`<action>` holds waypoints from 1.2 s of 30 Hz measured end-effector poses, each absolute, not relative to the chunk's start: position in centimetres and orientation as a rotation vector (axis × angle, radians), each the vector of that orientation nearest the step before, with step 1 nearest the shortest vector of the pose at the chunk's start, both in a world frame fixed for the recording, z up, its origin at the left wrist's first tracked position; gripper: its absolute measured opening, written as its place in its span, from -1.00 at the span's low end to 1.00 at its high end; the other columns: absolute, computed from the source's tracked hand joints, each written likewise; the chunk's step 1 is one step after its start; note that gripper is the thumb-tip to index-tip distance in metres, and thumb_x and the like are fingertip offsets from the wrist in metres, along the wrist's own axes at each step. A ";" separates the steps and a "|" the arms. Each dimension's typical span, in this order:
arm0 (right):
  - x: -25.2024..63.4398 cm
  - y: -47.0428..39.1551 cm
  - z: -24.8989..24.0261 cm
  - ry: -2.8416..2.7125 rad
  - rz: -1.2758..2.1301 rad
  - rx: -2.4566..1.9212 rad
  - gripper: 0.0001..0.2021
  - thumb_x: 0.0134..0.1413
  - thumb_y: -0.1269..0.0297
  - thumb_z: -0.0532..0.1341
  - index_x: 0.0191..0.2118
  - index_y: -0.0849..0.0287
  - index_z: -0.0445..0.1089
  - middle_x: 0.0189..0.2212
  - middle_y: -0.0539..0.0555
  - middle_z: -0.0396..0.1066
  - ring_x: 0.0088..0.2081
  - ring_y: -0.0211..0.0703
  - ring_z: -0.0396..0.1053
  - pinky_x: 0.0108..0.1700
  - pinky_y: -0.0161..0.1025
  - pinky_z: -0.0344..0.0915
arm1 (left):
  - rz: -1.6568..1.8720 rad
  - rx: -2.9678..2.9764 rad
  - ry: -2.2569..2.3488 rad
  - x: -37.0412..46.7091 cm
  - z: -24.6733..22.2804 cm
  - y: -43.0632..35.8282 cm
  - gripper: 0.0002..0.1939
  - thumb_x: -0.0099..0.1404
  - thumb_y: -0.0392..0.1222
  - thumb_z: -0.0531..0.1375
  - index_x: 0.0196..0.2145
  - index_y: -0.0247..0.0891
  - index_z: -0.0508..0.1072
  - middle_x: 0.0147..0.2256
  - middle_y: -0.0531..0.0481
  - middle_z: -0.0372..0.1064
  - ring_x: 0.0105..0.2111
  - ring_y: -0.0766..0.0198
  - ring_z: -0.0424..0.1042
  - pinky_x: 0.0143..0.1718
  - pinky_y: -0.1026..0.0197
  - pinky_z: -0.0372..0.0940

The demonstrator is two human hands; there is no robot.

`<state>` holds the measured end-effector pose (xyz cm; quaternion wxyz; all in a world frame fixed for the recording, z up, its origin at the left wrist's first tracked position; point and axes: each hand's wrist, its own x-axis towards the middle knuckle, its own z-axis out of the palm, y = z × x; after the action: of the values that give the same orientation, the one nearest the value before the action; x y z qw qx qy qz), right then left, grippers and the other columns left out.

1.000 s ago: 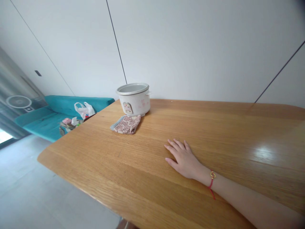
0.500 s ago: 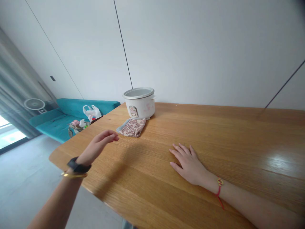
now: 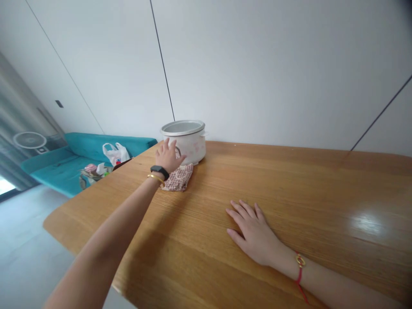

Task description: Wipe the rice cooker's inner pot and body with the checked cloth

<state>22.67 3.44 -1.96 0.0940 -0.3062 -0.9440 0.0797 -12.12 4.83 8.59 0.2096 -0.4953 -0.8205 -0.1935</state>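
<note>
Left hand closer, perhaps against cooker

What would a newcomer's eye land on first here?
First, the left hand, fingers spread in front of the round white rice cooker with pink markings, near the far edge of the brown wooden table. Before the cooker lies the brownish-red and white patterned cloth, partly hidden by the hand. Beyond the table, at left, the teal sofa stands out.
</note>
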 end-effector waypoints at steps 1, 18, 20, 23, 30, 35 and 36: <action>22.7 3.4 -2.0 -2.792 0.231 -0.906 -0.48 0.29 0.04 0.07 0.29 0.10 0.27 0.35 0.15 0.06 0.36 0.22 -0.06 0.33 0.40 -0.19 | -0.581 -1.349 -2.267 -12.9 10.0 6.1 -0.23 0.25 0.19 0.14 0.31 -0.18 0.12 0.39 -0.26 -0.16 0.36 -0.19 -0.09 0.27 -0.29 -0.03; 23.0 3.4 -2.2 -2.790 0.228 -0.879 -0.47 0.31 0.02 0.05 0.31 0.09 0.23 0.36 0.12 0.02 0.37 0.18 -0.08 0.35 0.36 -0.20 | -0.361 -1.343 -2.421 -16.2 13.5 11.0 -0.43 0.31 0.19 0.04 0.02 -0.32 0.44 0.07 -0.39 0.34 0.16 -0.25 0.18 0.08 -0.22 0.21; 23.0 3.4 -2.2 -2.790 0.232 -0.881 -0.47 0.30 0.03 0.06 0.30 0.10 0.24 0.36 0.12 0.02 0.37 0.19 -0.08 0.34 0.37 -0.19 | -0.332 -1.318 -2.437 -16.6 13.7 10.6 -0.42 0.32 0.18 0.03 0.01 -0.38 0.44 0.03 -0.43 0.36 0.15 -0.26 0.19 0.10 -0.19 0.19; 23.0 3.5 -2.3 -2.789 0.227 -0.875 -0.47 0.30 0.02 0.06 0.30 0.11 0.24 0.36 0.12 0.03 0.37 0.20 -0.08 0.35 0.37 -0.19 | -0.341 -1.272 -2.437 -16.9 13.4 9.4 -0.42 0.32 0.16 0.03 0.06 -0.35 0.40 0.06 -0.41 0.33 0.16 -0.24 0.18 0.12 -0.20 0.16; 23.1 4.0 -3.8 -2.782 0.127 -0.856 -0.45 0.30 -0.03 0.01 0.29 0.09 0.27 0.34 0.11 0.07 0.35 0.21 -0.02 0.32 0.40 -0.13 | -0.533 -1.182 -2.417 -13.5 8.5 4.0 -0.19 0.27 0.23 0.10 0.37 -0.11 0.01 0.38 -0.28 -0.18 0.34 -0.25 -0.10 0.23 -0.36 -0.01; 23.4 4.8 -5.4 -2.729 0.024 -0.768 -0.43 0.31 -0.09 -0.05 0.26 0.08 0.30 0.32 0.13 0.12 0.32 0.22 0.07 0.27 0.42 -0.03 | -0.265 -1.461 -2.754 -11.4 3.6 0.6 -0.38 0.27 0.34 0.03 0.11 -0.07 0.40 0.26 -0.18 0.16 0.24 -0.16 0.16 0.20 -0.18 0.12; 23.5 4.9 -5.6 -2.724 0.007 -0.749 -0.42 0.31 -0.11 -0.06 0.26 0.07 0.31 0.31 0.13 0.13 0.31 0.22 0.08 0.26 0.42 -0.01 | -0.235 -1.453 -2.778 -11.3 2.9 0.2 -0.37 0.27 0.36 0.01 0.07 -0.10 0.43 0.22 -0.20 0.21 0.22 -0.17 0.20 0.18 -0.19 0.15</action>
<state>23.49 4.90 -5.65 0.1576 -0.2619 -0.9521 0.0024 -11.26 0.16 2.91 -0.0013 -0.4623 -0.8836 -0.0747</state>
